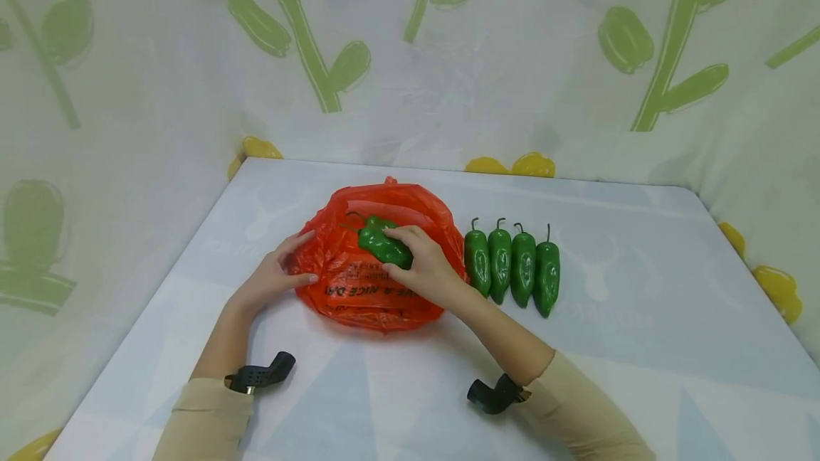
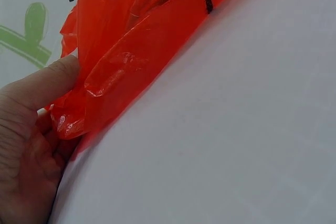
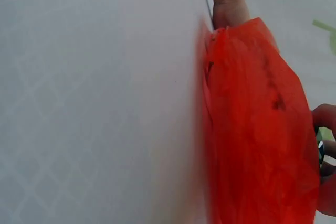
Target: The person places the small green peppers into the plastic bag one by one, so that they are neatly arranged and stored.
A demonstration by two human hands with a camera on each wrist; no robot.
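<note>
An open red plastic bag [image 1: 371,311] with black print lies on the table. My left hand [image 1: 272,276] holds the bag's left side, thumb and fingers curled round it; in the left wrist view the thumb [image 2: 60,80] lies against the red film. Over the bag's mouth, my right hand [image 1: 426,269] grips a glossy green pepper [image 1: 386,246] from its right side. Just behind it shows part of another green pepper [image 1: 378,222], its stem pointing left. In the right wrist view the bag [image 3: 252,129] hides most of the held pepper.
Several green peppers [image 1: 522,265] lie side by side in a row right of the bag, stems away from me. The white table [image 1: 640,347] has pale blue shapes. Its back edge meets a hanging cloth [image 1: 512,91] with green leaf prints.
</note>
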